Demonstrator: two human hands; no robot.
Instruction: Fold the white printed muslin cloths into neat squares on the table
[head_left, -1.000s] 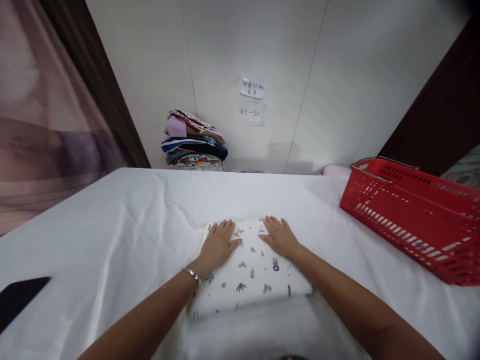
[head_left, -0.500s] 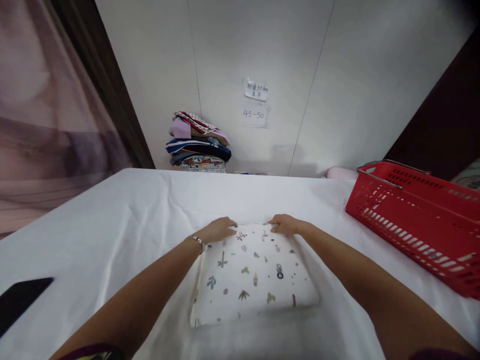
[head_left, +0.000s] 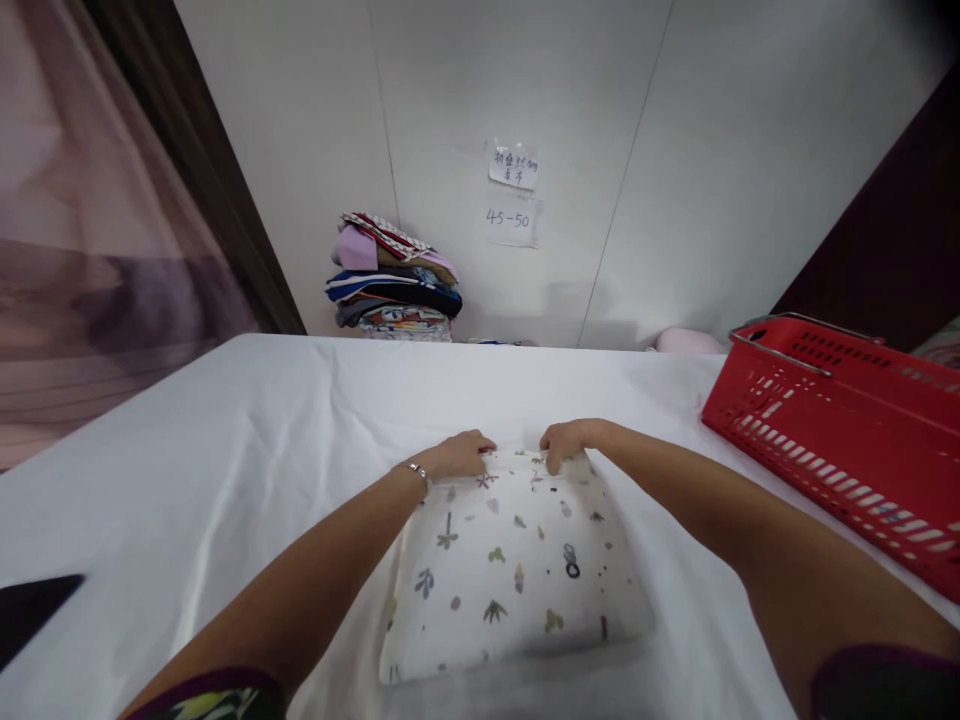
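A folded white cloth [head_left: 517,570] with small printed plants and shapes lies flat before me on the white-covered table [head_left: 285,450]. At its far edge, toward the left, my left hand [head_left: 461,455] pinches the fabric; a silver bracelet circles that wrist. My right hand [head_left: 564,443] grips the same far edge farther right, fingers curled over it and thumb on the near side. A short stretch of the edge shows between the two hands. The fingertips are partly hidden by the fabric and the hands themselves.
A red plastic basket [head_left: 840,440] with a metal handle stands on the right. At the left edge lies a flat black object [head_left: 37,610]. Behind the table is a stack of folded fabrics [head_left: 397,275] against the wall, near a pink item [head_left: 686,341]. A curtain [head_left: 112,250] hangs left.
My hands have come slightly closer together along the cloth's far edge, and the right fingers are more curled. The whole view has shifted a little.
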